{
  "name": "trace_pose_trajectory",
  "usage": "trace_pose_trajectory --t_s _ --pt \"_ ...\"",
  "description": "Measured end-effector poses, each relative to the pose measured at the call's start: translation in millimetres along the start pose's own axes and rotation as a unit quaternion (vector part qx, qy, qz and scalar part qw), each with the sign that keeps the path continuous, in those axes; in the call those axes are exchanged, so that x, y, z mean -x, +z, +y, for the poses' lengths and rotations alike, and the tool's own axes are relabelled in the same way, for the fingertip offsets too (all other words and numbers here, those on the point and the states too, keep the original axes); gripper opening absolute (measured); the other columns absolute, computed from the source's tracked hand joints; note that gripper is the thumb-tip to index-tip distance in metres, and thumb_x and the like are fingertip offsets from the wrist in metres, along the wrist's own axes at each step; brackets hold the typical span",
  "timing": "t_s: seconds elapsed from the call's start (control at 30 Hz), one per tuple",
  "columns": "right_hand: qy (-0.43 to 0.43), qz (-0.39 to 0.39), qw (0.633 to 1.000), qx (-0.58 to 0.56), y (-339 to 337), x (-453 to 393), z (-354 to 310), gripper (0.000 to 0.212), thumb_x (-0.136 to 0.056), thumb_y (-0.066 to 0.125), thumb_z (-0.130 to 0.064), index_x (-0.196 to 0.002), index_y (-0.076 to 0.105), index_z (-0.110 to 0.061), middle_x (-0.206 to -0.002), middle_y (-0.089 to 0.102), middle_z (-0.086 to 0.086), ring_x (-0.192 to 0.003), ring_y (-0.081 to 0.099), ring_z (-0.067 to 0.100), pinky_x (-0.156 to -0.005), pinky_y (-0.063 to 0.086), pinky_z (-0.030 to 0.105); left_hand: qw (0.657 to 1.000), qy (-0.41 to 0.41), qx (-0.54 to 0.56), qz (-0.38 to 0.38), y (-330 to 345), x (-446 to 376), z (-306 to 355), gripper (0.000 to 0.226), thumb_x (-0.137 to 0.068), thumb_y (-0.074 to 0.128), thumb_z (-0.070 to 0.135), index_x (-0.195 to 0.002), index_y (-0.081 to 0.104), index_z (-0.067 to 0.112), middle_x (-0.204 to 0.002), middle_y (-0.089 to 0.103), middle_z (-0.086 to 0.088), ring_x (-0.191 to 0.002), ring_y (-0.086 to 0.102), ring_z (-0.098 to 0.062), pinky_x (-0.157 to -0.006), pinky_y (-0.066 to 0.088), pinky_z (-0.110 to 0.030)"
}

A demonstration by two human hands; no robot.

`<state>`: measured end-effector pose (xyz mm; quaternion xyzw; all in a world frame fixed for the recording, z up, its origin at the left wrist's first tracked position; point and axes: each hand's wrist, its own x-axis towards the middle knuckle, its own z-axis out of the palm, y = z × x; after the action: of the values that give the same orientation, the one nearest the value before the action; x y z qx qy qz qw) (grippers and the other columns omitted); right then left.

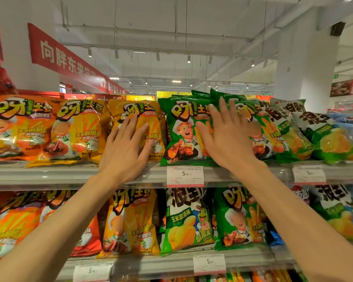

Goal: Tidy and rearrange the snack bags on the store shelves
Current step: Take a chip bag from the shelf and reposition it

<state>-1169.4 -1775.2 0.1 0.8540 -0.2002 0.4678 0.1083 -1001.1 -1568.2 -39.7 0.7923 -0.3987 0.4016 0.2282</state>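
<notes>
Pressing with both palms flat, you hold nothing: your left hand point(123, 151) lies with straight, spread fingers on the front of the yellow bag point(139, 127), and your right hand point(228, 135) lies the same way over the green bag point(183, 131) and the second green bag point(261, 129) just right of it. I think the flat hands are there to push the leaning bags back and make them stand straight. The bags sit at the front of the top shelf point(49, 174), above your wrists; the price tag point(185, 176) hangs between your forearms.
</notes>
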Motion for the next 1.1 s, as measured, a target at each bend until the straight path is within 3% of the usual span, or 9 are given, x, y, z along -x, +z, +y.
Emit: trace_pose_trajectory --t_s 0.07,0.17,0.33,0.5,0.7,0.8,0.9,1.0,1.1 --pt "0.058 -0.005 0.994 0.088 -8 -1 19 0.077 -0.103 0.013 -0.066 -0.160 0.027 -0.016 -0.169 0.016 0.017 -0.158 0.003 0.036 -0.123 -0.002 0.059 1.000 -0.002 -0.002 0.002 1 0 0 0.069 -0.102 0.018 0.064 -0.160 0.030 0.028 -0.172 0.006 0.001 -0.159 0.000 -0.015 -0.128 0.008 -0.044" --pt "0.124 -0.071 0.988 0.051 -3 2 37 0.074 -0.104 0.018 -0.063 -0.161 0.022 -0.015 -0.171 0.009 0.015 -0.158 0.000 0.037 -0.125 0.000 0.062 1.000 -0.005 -0.003 0.000 2 -1 1 0.070 -0.101 0.017 0.064 -0.160 0.030 0.028 -0.172 0.006 0.001 -0.159 -0.001 -0.015 -0.128 0.007 -0.044" --pt "0.131 -0.105 0.986 0.003 4 1 34 0.073 -0.105 0.017 -0.060 -0.164 0.009 -0.017 -0.172 -0.003 0.013 -0.158 -0.007 0.035 -0.126 -0.005 0.056 1.000 -0.009 -0.002 0.000 3 -1 2 0.071 -0.101 0.017 0.065 -0.160 0.030 0.029 -0.172 0.006 0.001 -0.158 0.000 -0.015 -0.128 0.007 -0.043" --pt "0.129 -0.139 0.980 0.054 9 2 33 0.076 -0.105 0.010 -0.061 -0.163 -0.007 -0.015 -0.170 -0.013 0.014 -0.156 -0.017 0.036 -0.124 -0.011 0.058 1.000 -0.013 -0.005 -0.011 1 -1 4 0.072 -0.100 0.015 0.065 -0.161 0.027 0.029 -0.172 0.003 0.002 -0.158 -0.004 -0.013 -0.128 0.004 -0.041" --pt "0.128 -0.111 0.986 0.002 -5 2 34 0.072 -0.106 0.017 -0.058 -0.164 0.008 -0.017 -0.171 -0.011 0.011 -0.156 -0.020 0.031 -0.121 -0.016 0.056 0.999 -0.008 0.033 -0.025 -4 0 3 0.069 -0.101 0.024 0.064 -0.160 0.031 0.028 -0.172 0.005 0.001 -0.158 -0.003 -0.014 -0.128 0.004 -0.043" --pt "0.077 -0.024 0.997 -0.006 -10 13 25 0.064 -0.107 0.027 -0.054 -0.159 0.030 -0.016 -0.172 0.003 0.012 -0.159 -0.004 0.029 -0.124 -0.007 0.052 0.993 -0.022 0.118 0.012 -12 3 6 0.058 -0.102 0.046 0.055 -0.151 0.046 0.023 -0.167 0.027 -0.003 -0.156 0.019 -0.022 -0.125 0.020 -0.048" --pt "0.068 0.031 0.984 -0.163 -19 27 7 0.050 -0.105 0.047 -0.046 -0.145 0.053 -0.016 -0.160 0.036 0.009 -0.151 0.027 0.025 -0.122 0.019 0.040 0.973 -0.057 0.216 0.054 -24 11 6 0.044 -0.101 0.059 0.039 -0.141 0.056 0.020 -0.147 0.051 -0.002 -0.139 0.044 -0.023 -0.114 0.037 -0.042" --pt "0.068 0.063 0.962 -0.256 -27 48 -16 0.031 -0.101 0.058 -0.036 -0.126 0.062 -0.019 -0.132 0.054 0.000 -0.124 0.050 0.013 -0.102 0.037 0.026 0.947 -0.079 0.297 0.088 -41 33 2 0.031 -0.101 0.062 0.038 -0.130 0.059 0.028 -0.128 0.058 0.007 -0.120 0.058 -0.017 -0.101 0.050 -0.042" --pt "0.125 0.038 0.924 -0.358 -34 75 -42 0.014 -0.100 0.062 -0.033 -0.110 0.062 -0.024 -0.111 0.060 -0.008 -0.087 0.057 -0.004 -0.077 0.046 0.014 0.924 -0.120 0.351 0.093 -59 66 -9 0.021 -0.100 0.063 0.035 -0.120 0.062 0.027 -0.117 0.064 0.010 -0.108 0.061 -0.005 -0.092 0.052 -0.028"
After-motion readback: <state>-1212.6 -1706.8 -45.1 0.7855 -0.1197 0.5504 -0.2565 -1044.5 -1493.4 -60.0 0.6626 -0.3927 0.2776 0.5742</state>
